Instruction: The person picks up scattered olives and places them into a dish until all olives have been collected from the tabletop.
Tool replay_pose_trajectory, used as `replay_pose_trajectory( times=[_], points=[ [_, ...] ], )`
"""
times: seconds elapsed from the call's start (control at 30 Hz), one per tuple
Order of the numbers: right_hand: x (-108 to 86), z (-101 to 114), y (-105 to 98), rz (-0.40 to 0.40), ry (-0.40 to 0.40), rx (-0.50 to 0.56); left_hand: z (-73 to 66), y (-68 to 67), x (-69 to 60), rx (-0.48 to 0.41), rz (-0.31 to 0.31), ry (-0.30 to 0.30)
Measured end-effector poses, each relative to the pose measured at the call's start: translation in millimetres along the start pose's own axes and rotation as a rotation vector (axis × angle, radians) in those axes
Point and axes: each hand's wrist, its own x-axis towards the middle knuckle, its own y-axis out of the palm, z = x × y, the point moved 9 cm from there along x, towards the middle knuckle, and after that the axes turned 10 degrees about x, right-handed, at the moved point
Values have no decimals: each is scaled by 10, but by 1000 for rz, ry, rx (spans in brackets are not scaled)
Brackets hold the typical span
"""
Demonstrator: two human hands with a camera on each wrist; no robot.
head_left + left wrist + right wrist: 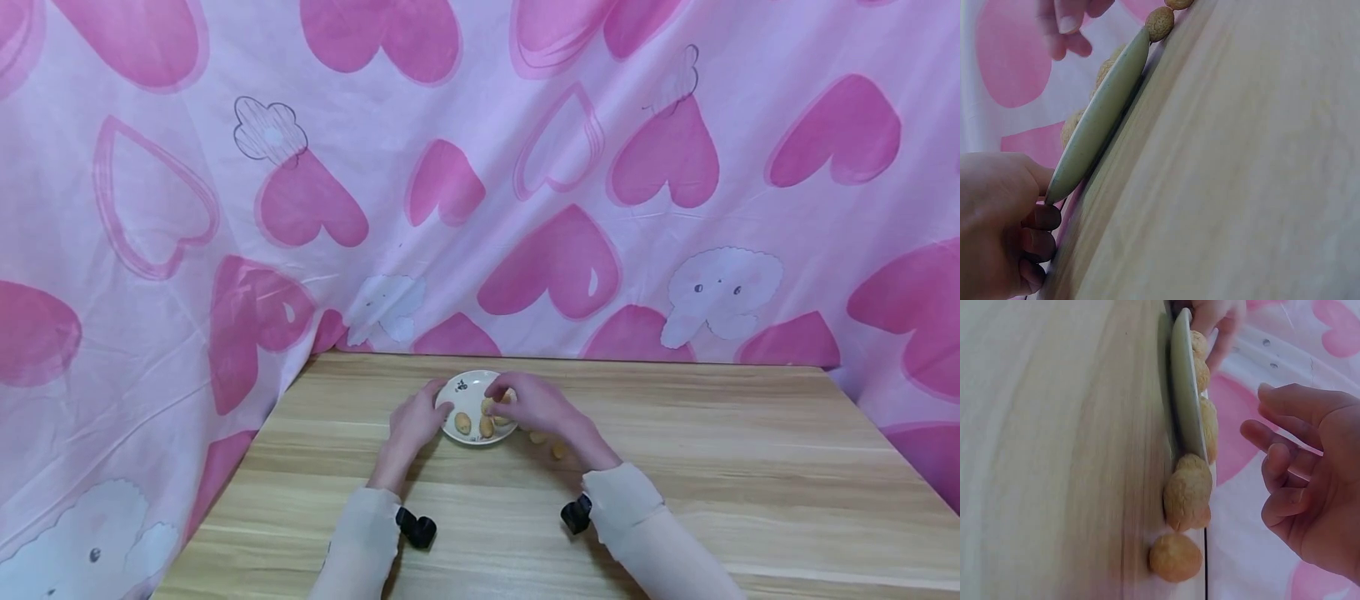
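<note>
A white plate point(472, 398) with a small dark print holds several tan, rough-skinned, walnut-like pieces point(462, 423). My left hand point(416, 417) grips its left rim, thumb over the edge and fingers curled below, as the left wrist view shows. Above the plate's right side hovers my right hand point(540, 404). In the right wrist view its fingers point(1297, 400) are loosely bent, apart from the plate, with nothing between them. More of the tan pieces point(1175, 557) lie on the table beside the plate's right edge, below my right wrist.
The wooden table point(675, 483) stretches to both sides and toward me. A pink curtain point(450, 250) with hearts hangs along its back edge and left side. Small black devices point(417, 528) sit on both wrists.
</note>
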Motion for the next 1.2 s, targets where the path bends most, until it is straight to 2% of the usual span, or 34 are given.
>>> replay_pose_trajectory(
  times=[0.17, 0.37, 0.63, 0.83, 0.97, 1.07, 1.2],
  points=[
    [-103, -110, -109, -31, 63, 65, -1, 3, 4, 4, 4, -4],
    [-172, -271, -153, -71, 94, 138, 2, -8, 1, 17, -1, 3],
    [-267, -544, -239, -137, 191, 216, -12, -20, -7, 13, -1, 0],
    [-338, -698, -234, -132, 203, 296, -26, -1, 5, 10, 8, 3],
    [-341, -768, -167, -88, 193, 366, -6, 17, 8, -6, 19, -2],
    [-331, -788, -121, -47, 170, 383, 5, 18, 8, -10, 18, -1],
    [-334, -844, -102, -31, 166, 401, -6, 19, 11, -3, 12, 14]
  ],
)
